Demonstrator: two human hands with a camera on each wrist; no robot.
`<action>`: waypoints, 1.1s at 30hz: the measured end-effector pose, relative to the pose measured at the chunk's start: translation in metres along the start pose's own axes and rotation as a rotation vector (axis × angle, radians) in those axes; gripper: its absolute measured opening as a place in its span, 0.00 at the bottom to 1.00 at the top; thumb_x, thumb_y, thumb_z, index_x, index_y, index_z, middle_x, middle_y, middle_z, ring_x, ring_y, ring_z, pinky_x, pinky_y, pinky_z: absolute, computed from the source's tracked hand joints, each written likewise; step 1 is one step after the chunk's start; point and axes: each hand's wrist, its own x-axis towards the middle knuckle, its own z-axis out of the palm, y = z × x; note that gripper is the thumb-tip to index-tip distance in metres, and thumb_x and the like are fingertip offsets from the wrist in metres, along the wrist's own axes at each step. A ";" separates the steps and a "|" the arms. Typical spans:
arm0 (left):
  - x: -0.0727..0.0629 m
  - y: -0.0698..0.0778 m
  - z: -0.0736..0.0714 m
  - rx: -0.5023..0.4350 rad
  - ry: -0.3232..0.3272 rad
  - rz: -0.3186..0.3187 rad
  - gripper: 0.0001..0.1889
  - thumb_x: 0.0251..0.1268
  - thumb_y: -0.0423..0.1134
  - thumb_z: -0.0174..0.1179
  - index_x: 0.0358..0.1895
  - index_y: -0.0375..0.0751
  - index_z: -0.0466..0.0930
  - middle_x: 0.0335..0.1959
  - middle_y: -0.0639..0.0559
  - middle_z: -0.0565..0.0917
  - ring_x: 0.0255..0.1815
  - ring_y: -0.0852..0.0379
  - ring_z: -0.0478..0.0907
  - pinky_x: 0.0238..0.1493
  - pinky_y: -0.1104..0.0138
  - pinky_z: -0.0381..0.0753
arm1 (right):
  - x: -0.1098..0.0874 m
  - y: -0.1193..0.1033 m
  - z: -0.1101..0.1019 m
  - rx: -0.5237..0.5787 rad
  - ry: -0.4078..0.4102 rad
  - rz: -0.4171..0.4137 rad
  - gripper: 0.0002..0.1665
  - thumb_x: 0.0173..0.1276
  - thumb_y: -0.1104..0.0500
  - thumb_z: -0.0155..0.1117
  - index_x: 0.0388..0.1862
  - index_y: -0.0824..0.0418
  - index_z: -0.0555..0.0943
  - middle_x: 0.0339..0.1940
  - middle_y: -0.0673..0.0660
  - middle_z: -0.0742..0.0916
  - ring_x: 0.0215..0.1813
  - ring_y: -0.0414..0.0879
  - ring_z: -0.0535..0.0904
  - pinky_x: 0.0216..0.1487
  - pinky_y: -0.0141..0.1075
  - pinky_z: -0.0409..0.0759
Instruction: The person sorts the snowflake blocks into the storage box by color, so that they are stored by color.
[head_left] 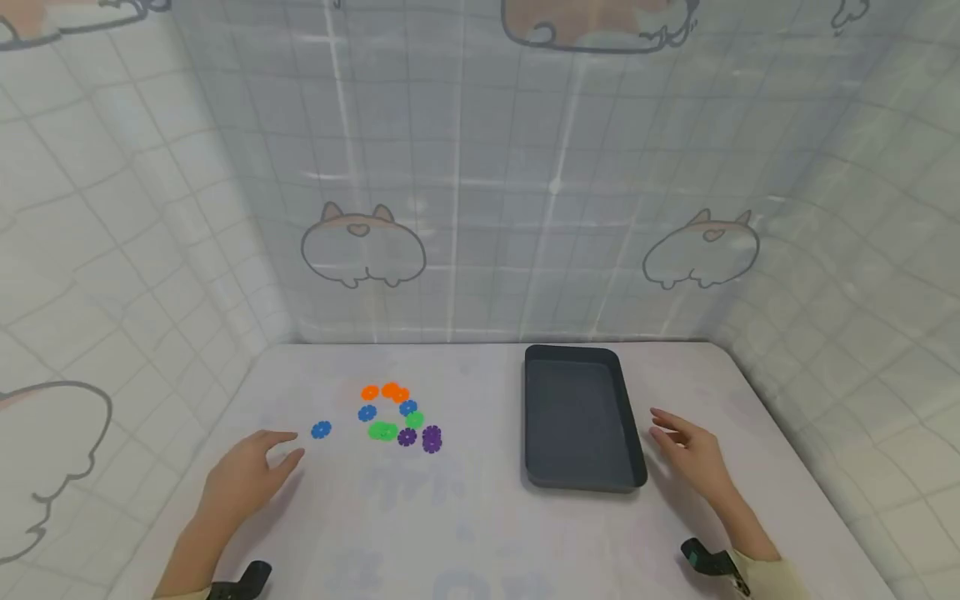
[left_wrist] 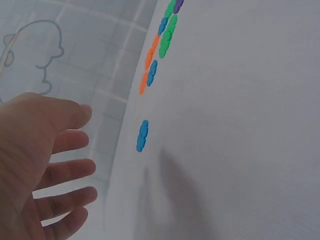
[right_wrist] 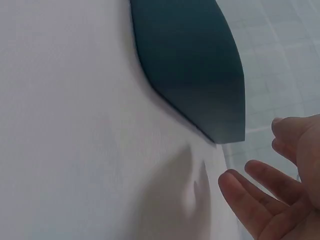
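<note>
My left hand (head_left: pixel 243 479) hovers over the left of the table, holding nothing, thumb and fingers apart. Just beyond its fingertips lies a single blue flower-shaped disc (head_left: pixel 321 430), also seen in the left wrist view as a blue disc (left_wrist: pixel 143 136). To its right is a loose cluster: orange discs (head_left: pixel 370 392), blue discs (head_left: pixel 367 413), green discs (head_left: pixel 383 431) and purple discs (head_left: pixel 432 439), some overlapping. My right hand (head_left: pixel 693 457) is held beside the right edge of a dark rectangular tray (head_left: pixel 583 425), apart from it, with nothing in its fingers.
A white table (head_left: pixel 465 517) carries everything. Patterned curtain-like sheets (head_left: pixel 495 167) enclose it at the back and both sides. Dark wrist-camera mounts (head_left: pixel 243 581) sit at both wrists.
</note>
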 end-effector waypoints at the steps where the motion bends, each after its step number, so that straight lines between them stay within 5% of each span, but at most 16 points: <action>1: 0.002 -0.002 0.001 -0.019 -0.001 -0.003 0.22 0.64 0.51 0.63 0.54 0.39 0.82 0.54 0.34 0.79 0.46 0.34 0.80 0.37 0.46 0.80 | 0.001 0.000 0.002 0.017 -0.008 0.018 0.21 0.68 0.61 0.66 0.59 0.65 0.79 0.48 0.66 0.85 0.35 0.49 0.85 0.31 0.27 0.80; 7: 0.014 -0.013 0.008 -0.150 0.052 0.008 0.23 0.65 0.52 0.63 0.54 0.38 0.82 0.53 0.34 0.80 0.48 0.34 0.78 0.39 0.46 0.80 | 0.007 -0.002 0.013 0.173 -0.034 0.104 0.22 0.70 0.61 0.64 0.60 0.68 0.78 0.47 0.70 0.84 0.35 0.49 0.85 0.28 0.35 0.84; 11: 0.019 -0.020 0.018 -0.199 0.062 0.002 0.24 0.63 0.52 0.65 0.54 0.37 0.82 0.51 0.36 0.81 0.48 0.36 0.77 0.38 0.49 0.81 | 0.010 -0.003 0.019 0.176 -0.031 0.157 0.20 0.70 0.62 0.63 0.59 0.68 0.78 0.42 0.68 0.85 0.32 0.46 0.84 0.26 0.35 0.83; 18: 0.024 -0.025 0.030 -0.232 0.062 -0.032 0.24 0.63 0.51 0.66 0.54 0.36 0.81 0.50 0.36 0.80 0.47 0.37 0.77 0.39 0.50 0.81 | 0.021 -0.006 0.027 0.186 -0.050 0.259 0.21 0.71 0.61 0.62 0.60 0.66 0.78 0.40 0.65 0.84 0.32 0.48 0.82 0.26 0.33 0.82; 27: 0.029 -0.027 0.035 -0.257 0.051 -0.036 0.25 0.62 0.50 0.67 0.54 0.34 0.81 0.51 0.35 0.80 0.47 0.37 0.77 0.44 0.47 0.80 | 0.027 -0.004 0.036 0.221 -0.050 0.290 0.22 0.69 0.62 0.65 0.61 0.65 0.78 0.35 0.62 0.83 0.27 0.43 0.78 0.26 0.32 0.79; 33: 0.035 -0.033 0.043 -0.254 0.021 -0.060 0.28 0.60 0.53 0.68 0.55 0.34 0.80 0.53 0.33 0.79 0.49 0.36 0.77 0.45 0.45 0.78 | 0.031 -0.005 0.037 0.234 -0.070 0.360 0.25 0.70 0.58 0.63 0.64 0.65 0.76 0.42 0.64 0.83 0.34 0.45 0.77 0.29 0.30 0.78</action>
